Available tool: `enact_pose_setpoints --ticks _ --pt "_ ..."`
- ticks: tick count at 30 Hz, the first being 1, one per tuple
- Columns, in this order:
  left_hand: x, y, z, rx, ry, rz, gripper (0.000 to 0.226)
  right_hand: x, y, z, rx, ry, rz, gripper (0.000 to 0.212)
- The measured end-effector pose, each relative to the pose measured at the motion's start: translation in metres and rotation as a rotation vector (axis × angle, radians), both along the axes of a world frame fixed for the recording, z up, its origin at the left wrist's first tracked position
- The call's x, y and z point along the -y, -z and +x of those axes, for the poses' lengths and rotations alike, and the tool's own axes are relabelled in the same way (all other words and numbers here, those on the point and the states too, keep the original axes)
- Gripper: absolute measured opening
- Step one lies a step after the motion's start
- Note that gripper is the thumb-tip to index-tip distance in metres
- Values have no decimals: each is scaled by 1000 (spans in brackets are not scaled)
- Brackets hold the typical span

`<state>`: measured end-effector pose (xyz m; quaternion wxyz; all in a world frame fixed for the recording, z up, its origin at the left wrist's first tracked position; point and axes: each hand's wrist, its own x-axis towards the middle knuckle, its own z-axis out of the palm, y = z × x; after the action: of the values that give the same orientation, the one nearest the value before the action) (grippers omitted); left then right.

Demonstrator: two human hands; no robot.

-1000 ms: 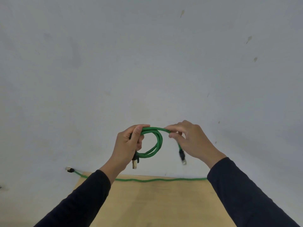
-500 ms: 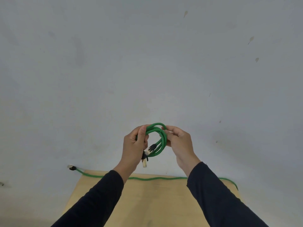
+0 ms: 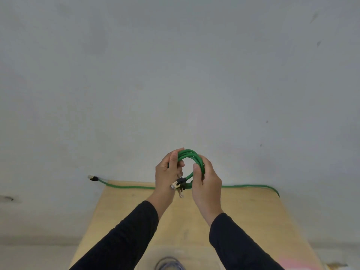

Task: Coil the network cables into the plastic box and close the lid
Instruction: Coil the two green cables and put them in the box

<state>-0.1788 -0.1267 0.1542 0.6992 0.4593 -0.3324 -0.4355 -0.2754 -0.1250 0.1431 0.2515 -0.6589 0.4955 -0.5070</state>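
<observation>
A green network cable (image 3: 190,154), wound into a small coil of several loops, is held up in front of the wall. My left hand (image 3: 169,173) grips the coil's left side and my right hand (image 3: 206,179) grips its right side. Both plugs (image 3: 177,185) hang together at the coil's bottom between my hands. A second green cable (image 3: 128,186) lies stretched along the far edge of the wooden table (image 3: 243,215), its plug (image 3: 93,178) sticking out past the left corner. A clear plastic box (image 3: 153,256) with a grey cable (image 3: 169,265) coiled inside sits at the bottom edge.
A plain grey wall (image 3: 175,75) stands right behind the table. Something pink (image 3: 292,264) shows at the table's near right corner. Floor shows at the left and right of the table.
My right hand has brought the loose end in and closed onto the coil's right side, so both plugs now hang together. The view has tilted down, showing more table and the box.
</observation>
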Motion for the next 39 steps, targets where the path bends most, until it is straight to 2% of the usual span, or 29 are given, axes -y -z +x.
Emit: enact_pose_setpoints --ticks 2,6,11,16,19,22,26,29,33,37,39 --pt "-9 17 -2 -7 84 48 28 -11 12 -9 -1 26 39 28" --pt "-38 54 -20 89 181 139 27 -39 46 -33 -24 88 145 27" --pt "-84 111 -42 236 264 342 23 -83 90 -70 -124 79 322 30" --pt "-120 151 -68 214 236 500 19 -113 123 -96 -242 42 433 34" --pt "-133 168 -76 300 192 569 18 -124 139 -102 -280 20 478 34" --pt "-139 176 -77 385 160 616 21 -130 152 -104 -299 2 518 36" --pt "-139 186 -77 556 177 674 28 -127 162 -102 -430 -37 558 29" --pt "-136 186 -79 722 207 684 31 -122 162 -98 -531 -42 640 39" --pt "-136 187 -88 892 285 675 39 -122 160 -96 -650 -126 729 65" --pt "-136 189 -95 1045 410 708 53 -121 160 -94 -762 -137 731 66" --pt "-139 187 -97 1077 410 636 54 -122 157 -92 -785 -145 728 64"
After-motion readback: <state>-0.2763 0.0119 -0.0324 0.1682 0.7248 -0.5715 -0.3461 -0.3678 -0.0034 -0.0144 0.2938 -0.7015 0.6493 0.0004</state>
